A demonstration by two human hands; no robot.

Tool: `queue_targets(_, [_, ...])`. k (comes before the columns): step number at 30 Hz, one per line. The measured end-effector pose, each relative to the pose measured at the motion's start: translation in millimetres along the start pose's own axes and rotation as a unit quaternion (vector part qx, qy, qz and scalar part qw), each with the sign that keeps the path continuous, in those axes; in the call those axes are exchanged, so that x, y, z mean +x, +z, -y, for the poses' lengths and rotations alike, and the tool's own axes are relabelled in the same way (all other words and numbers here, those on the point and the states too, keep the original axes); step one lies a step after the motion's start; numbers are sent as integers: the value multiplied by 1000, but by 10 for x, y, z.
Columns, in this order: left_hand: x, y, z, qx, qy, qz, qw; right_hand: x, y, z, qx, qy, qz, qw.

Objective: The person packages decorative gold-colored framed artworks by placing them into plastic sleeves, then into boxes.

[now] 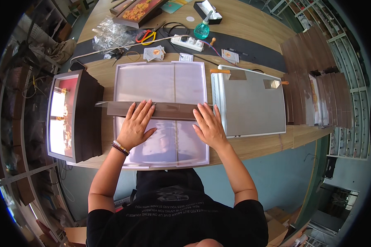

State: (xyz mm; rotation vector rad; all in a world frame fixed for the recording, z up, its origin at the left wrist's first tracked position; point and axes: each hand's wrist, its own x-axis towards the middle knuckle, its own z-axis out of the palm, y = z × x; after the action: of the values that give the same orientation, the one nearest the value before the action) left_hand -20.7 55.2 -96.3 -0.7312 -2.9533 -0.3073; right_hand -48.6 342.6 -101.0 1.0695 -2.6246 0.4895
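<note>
A long, narrow brown box-like piece (173, 110), covered in clear film, lies crosswise in front of me. Loose film sticks out past its left end. My left hand (136, 126) rests on it left of the middle, with fingers stretched out and thumb apart. Near its right end, my right hand (211, 127) lies with fingertips on the top, fingers extended and thumb out to the side. Below the piece is a pale, shiny, lilac-white panel (144, 82) with a raised rim. The underside of the brown piece is hidden.
At left stands a stack of dark frames (90, 111). At right lies a grey-topped flat unit (251, 107) with wood-handled scrapers (220, 71). Behind are a power strip (187, 42), pliers (148, 37), crumpled film (113, 35) and a green bottle (202, 31). Brown boxes (297, 99) line the right.
</note>
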Motion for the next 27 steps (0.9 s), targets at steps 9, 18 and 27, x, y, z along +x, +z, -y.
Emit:
queue_targets(9, [32, -10, 12, -5, -9, 4, 1000, -1698, 1097, 1173, 23, 312, 171, 935])
queue_targets(18, [15, 33, 22, -12, 12, -17, 1000, -1409, 1278, 1465, 20, 336, 147, 930])
queue_targets(27, [26, 81, 51, -2, 26, -49, 998, -1380, 1085, 973, 118, 277, 123, 946])
